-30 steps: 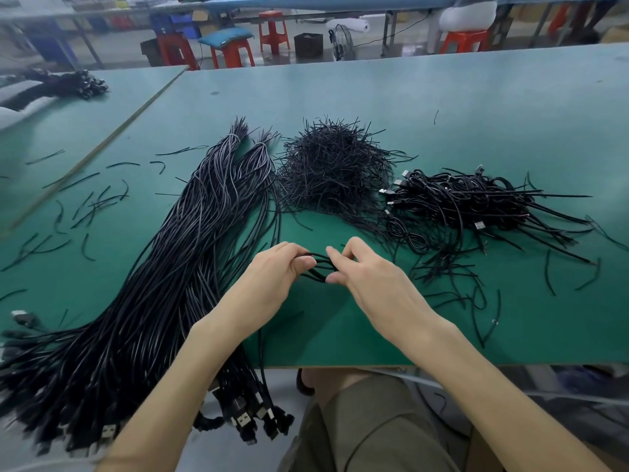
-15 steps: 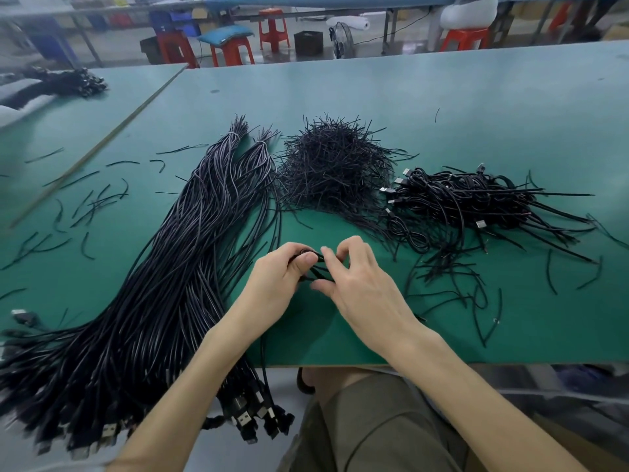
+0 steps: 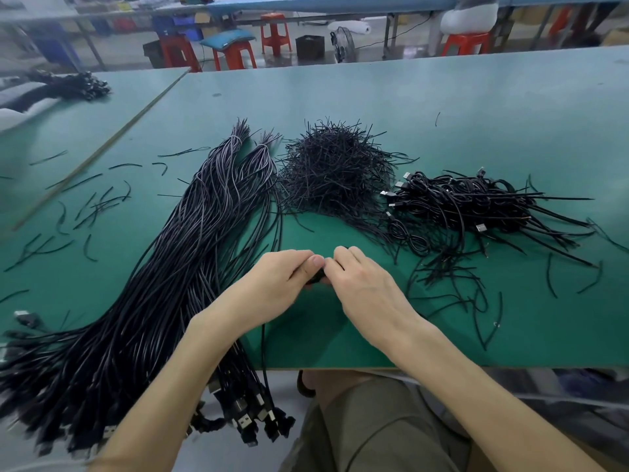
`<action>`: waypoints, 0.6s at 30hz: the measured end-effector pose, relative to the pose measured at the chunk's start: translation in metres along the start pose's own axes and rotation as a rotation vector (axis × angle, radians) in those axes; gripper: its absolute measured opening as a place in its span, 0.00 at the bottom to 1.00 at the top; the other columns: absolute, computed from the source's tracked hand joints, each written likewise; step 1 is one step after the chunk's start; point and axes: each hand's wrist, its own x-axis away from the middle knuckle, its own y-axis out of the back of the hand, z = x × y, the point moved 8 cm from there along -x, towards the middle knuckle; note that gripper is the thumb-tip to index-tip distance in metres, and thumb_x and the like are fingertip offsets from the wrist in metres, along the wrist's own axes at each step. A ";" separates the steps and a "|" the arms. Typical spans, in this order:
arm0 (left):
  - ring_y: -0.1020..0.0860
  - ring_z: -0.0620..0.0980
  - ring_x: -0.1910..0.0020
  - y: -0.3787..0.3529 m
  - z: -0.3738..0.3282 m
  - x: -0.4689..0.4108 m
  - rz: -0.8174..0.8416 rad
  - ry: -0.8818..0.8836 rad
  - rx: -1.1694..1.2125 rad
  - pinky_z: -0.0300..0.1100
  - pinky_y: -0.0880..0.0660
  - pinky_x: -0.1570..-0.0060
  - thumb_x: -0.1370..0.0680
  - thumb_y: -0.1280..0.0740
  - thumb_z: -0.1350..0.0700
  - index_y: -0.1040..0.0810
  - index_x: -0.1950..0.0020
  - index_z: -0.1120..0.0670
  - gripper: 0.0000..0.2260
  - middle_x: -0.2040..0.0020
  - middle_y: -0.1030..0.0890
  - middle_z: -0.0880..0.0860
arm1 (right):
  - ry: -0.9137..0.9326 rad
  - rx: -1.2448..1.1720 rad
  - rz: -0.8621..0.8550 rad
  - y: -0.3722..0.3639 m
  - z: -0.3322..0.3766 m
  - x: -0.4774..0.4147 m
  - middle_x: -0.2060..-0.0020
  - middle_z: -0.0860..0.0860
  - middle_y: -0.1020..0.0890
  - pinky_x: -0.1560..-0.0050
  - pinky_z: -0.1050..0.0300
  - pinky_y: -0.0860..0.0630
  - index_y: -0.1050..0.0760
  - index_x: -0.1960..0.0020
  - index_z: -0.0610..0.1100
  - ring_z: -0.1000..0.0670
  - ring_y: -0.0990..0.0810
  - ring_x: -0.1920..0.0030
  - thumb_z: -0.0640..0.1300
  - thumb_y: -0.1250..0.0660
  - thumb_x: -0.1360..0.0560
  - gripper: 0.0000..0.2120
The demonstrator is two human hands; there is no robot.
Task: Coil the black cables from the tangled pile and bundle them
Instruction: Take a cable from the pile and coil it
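Pinching a small black cable coil between both hands, a person works at the near edge of a green counter. The left hand has its fingers curled round the coil from the left, with the thumb tip on top. The right hand closes on it from the right, its grip clenched on the same coil, so only a dark sliver of cable shows between the two. One strand runs from under the left hand toward the person and drops over the counter's front edge.

Left of the hands lies a thick sheaf of long black cables, banded near its far end and fanning out toward the near left. Its USB plugs hang off the counter's edge. Beyond the hands sits a bristling mound of short black ties, and just right of it is a heap of coiled cables with metal plugs showing. Stray ties are scattered over the counter's left part and around the heap. Red stools and a small fan stand on the floor behind.
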 end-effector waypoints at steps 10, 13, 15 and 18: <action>0.35 0.46 0.75 0.002 -0.006 -0.021 0.163 0.055 0.172 0.38 0.34 0.71 0.14 0.49 0.43 0.21 0.59 0.57 0.27 0.72 0.28 0.46 | 0.015 -0.046 -0.064 0.011 -0.010 -0.022 0.56 0.43 0.24 0.52 0.45 0.23 0.23 0.53 0.37 0.41 0.24 0.54 0.35 0.35 0.20 0.04; 0.33 0.50 0.70 0.005 -0.001 -0.030 0.027 0.041 -0.011 0.47 0.34 0.66 0.14 0.50 0.41 0.29 0.62 0.57 0.26 0.69 0.28 0.50 | -0.039 -0.050 0.081 -0.005 -0.023 -0.036 0.45 0.46 0.25 0.39 0.50 0.29 0.25 0.40 0.40 0.45 0.27 0.42 0.49 0.39 0.16 0.13; 0.30 0.54 0.68 0.012 0.011 -0.033 -0.104 0.068 -0.072 0.49 0.35 0.64 0.14 0.50 0.41 0.31 0.63 0.56 0.26 0.68 0.27 0.51 | -0.080 -0.112 0.108 -0.002 -0.030 -0.047 0.42 0.46 0.25 0.36 0.48 0.31 0.26 0.33 0.41 0.45 0.28 0.39 0.55 0.38 0.18 0.21; 0.27 0.55 0.66 0.023 0.027 -0.031 -0.283 0.123 -0.049 0.50 0.35 0.64 0.14 0.52 0.40 0.31 0.64 0.54 0.26 0.68 0.26 0.51 | -0.185 -0.262 -0.028 0.019 -0.049 -0.069 0.43 0.43 0.23 0.37 0.44 0.30 0.24 0.35 0.39 0.42 0.26 0.40 0.54 0.37 0.18 0.21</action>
